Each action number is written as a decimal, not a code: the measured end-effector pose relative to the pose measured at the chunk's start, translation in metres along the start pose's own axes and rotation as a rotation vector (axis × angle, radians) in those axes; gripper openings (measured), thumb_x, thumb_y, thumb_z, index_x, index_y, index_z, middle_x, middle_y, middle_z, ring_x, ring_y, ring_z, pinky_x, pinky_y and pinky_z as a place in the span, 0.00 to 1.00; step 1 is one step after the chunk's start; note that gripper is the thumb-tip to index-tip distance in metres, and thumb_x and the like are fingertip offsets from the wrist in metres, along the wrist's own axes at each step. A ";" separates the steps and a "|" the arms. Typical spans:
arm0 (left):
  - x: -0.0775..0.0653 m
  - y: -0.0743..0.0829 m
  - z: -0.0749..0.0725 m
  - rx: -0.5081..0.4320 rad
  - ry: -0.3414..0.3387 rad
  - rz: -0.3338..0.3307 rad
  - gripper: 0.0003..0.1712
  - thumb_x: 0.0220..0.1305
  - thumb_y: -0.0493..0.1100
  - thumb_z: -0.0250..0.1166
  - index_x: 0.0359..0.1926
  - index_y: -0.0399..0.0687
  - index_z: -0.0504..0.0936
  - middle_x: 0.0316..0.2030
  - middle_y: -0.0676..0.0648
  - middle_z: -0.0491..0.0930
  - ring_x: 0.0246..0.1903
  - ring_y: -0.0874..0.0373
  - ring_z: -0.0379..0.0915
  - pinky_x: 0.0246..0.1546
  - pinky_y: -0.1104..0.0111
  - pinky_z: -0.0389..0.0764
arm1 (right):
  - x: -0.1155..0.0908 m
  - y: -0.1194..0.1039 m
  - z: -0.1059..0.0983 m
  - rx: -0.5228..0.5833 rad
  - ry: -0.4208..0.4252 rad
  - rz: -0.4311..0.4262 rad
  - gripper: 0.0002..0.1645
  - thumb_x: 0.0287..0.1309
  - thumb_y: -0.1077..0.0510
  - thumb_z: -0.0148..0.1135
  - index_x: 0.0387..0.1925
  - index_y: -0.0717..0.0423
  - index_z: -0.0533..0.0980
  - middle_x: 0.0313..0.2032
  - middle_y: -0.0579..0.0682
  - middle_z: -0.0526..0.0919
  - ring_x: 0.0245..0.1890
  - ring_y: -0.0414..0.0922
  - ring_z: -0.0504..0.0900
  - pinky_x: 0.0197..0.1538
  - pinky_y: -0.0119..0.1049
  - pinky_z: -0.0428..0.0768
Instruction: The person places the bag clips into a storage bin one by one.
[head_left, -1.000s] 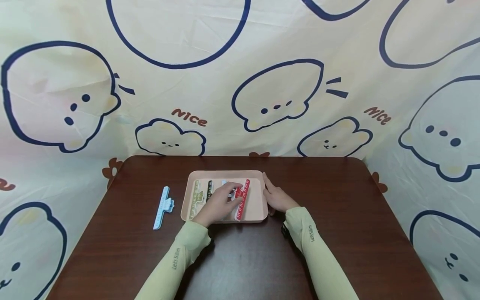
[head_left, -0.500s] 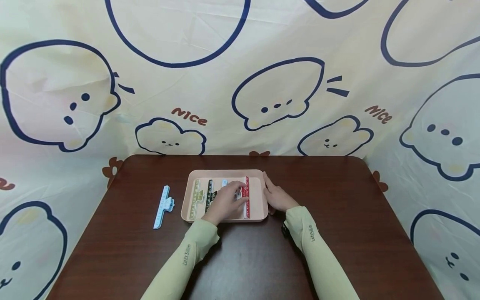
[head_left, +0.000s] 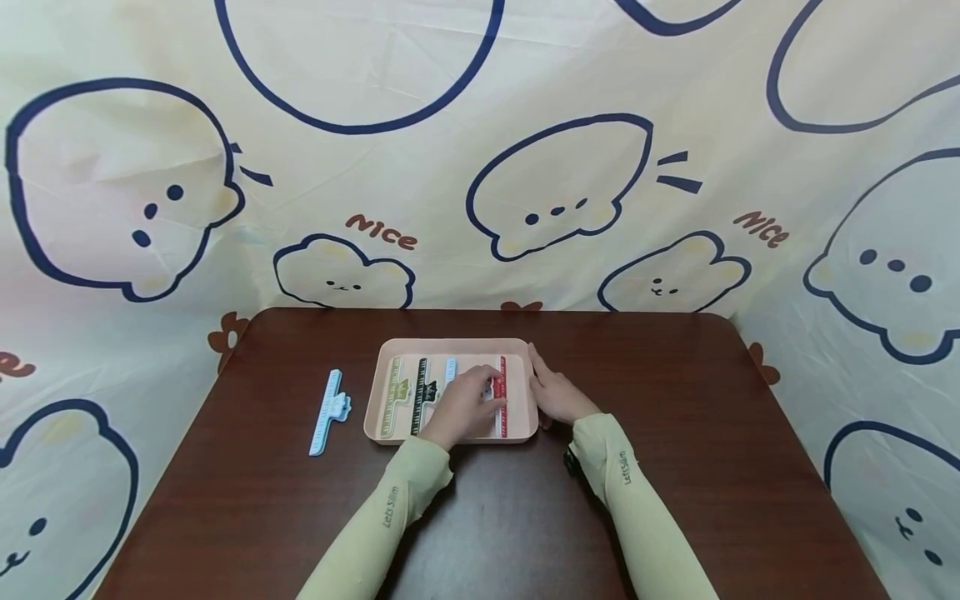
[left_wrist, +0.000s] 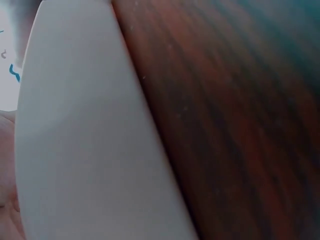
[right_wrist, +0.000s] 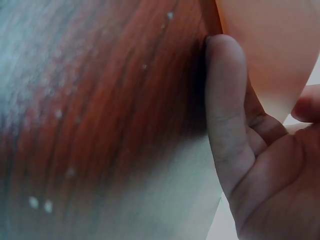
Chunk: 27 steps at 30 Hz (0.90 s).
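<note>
In the head view a shallow pink tray [head_left: 450, 438] lies on the table with several long ruler clips in it. My left hand [head_left: 467, 406] reaches over the tray and pinches the red ruler clip [head_left: 502, 425] at its right side. To the left are an olive-green clip [head_left: 391, 400] and a black clip [head_left: 418, 408]; a light blue clip [head_left: 451, 369] is largely hidden behind the hand. My right hand [head_left: 558, 396] touches the tray's right edge with straight fingers. In the right wrist view a straight finger [right_wrist: 227, 90] lies along the tray's outer wall [right_wrist: 270, 45].
Another light blue ruler clip [head_left: 327, 414] lies on the dark brown table [head_left: 637, 358], left of the tray. A patterned cloth [head_left: 435, 192] hangs behind the table and along both sides. The left wrist view shows mainly the tray's pale wall [left_wrist: 95, 125] and wood grain.
The red clip has turned from tilted to straight, parallel with the other clips, and shifted slightly right along with my left hand. My right hand has stayed at the tray's edge.
</note>
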<state>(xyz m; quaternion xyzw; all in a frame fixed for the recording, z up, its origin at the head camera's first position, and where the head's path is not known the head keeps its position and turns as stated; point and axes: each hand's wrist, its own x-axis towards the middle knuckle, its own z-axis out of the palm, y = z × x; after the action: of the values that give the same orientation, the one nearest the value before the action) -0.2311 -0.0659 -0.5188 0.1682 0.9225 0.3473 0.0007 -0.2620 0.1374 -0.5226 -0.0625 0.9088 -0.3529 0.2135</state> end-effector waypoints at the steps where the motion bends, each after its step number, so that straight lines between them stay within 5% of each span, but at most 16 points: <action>1: 0.000 0.000 0.001 -0.005 0.004 0.005 0.23 0.63 0.43 0.75 0.56 0.40 0.81 0.44 0.44 0.84 0.38 0.56 0.76 0.45 0.60 0.81 | 0.000 0.000 0.000 -0.001 0.001 -0.001 0.39 0.83 0.47 0.36 0.84 0.34 0.33 0.22 0.56 0.81 0.18 0.49 0.81 0.29 0.41 0.81; 19: 0.005 0.005 0.013 -0.022 -0.021 -0.042 0.22 0.65 0.42 0.74 0.57 0.41 0.81 0.51 0.42 0.84 0.45 0.52 0.80 0.54 0.56 0.81 | 0.000 0.003 0.002 -0.009 0.018 -0.044 0.38 0.83 0.50 0.35 0.84 0.37 0.34 0.22 0.57 0.79 0.15 0.49 0.81 0.26 0.41 0.80; 27: 0.008 0.005 0.015 0.004 -0.018 -0.045 0.22 0.64 0.42 0.75 0.56 0.42 0.82 0.46 0.44 0.85 0.40 0.53 0.78 0.49 0.57 0.81 | -0.001 0.000 0.001 0.000 0.003 -0.016 0.39 0.83 0.49 0.36 0.84 0.35 0.33 0.21 0.56 0.79 0.17 0.49 0.80 0.25 0.41 0.80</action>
<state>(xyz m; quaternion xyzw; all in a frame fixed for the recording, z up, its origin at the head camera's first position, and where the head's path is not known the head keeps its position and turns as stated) -0.2356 -0.0504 -0.5265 0.1503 0.9268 0.3438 0.0165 -0.2604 0.1371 -0.5231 -0.0693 0.9086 -0.3549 0.2091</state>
